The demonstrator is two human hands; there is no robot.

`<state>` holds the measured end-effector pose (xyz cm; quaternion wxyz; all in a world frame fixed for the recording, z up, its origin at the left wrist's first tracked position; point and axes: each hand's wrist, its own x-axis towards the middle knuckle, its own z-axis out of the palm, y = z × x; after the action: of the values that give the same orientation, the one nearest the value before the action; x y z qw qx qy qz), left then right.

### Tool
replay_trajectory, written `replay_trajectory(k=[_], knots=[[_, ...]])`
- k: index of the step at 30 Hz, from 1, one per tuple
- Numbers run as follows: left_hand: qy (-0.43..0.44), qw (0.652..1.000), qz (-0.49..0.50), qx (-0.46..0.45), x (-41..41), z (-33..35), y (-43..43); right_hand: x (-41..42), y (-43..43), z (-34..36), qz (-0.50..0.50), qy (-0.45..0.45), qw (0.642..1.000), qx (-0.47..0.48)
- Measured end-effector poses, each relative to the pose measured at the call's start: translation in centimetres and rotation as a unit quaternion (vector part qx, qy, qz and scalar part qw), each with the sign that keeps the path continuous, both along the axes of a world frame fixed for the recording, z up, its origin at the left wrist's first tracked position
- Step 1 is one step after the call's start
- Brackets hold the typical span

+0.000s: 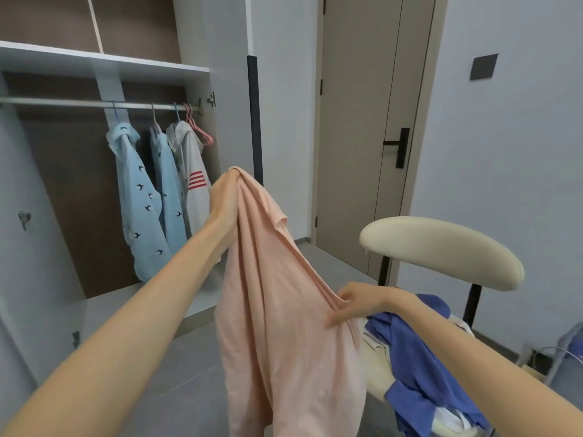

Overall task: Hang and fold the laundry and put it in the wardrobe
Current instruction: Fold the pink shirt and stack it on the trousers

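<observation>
A pale pink garment (284,310) hangs in front of me, held up in the air. My left hand (225,197) grips its top edge, raised toward the wardrobe. Lower and to the right, my right hand (356,302) pinches a fold of the same pink cloth. The open wardrobe (104,63) stands at the left. On its rail (79,103) hang two light blue bird-print shirts (142,203) and a white garment with red stripes (197,181). Empty pink hangers (198,129) hang at the rail's right end.
A cream-backed chair (441,250) stands at the right, its seat piled with a blue garment (416,357) and white laundry. A closed beige door (369,121) with a black handle is behind. Grey tiled floor (176,373) lies between me and the wardrobe.
</observation>
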<state>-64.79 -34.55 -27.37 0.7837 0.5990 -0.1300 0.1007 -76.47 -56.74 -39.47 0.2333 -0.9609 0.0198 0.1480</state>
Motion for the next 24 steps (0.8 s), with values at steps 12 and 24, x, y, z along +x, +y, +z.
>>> replay_trajectory(k=[12, 24], knots=[[-0.066, 0.93, 0.261, 0.253, 4.9, -3.6, 7.8, 2.0, -3.5, 4.0, -0.254, -0.357, 0.878, 0.194], [0.017, 0.837, 0.079, 0.541, 6.0, -9.3, 11.2, 5.0, -0.5, 5.6, -0.21, -0.406, 0.863, 0.216]])
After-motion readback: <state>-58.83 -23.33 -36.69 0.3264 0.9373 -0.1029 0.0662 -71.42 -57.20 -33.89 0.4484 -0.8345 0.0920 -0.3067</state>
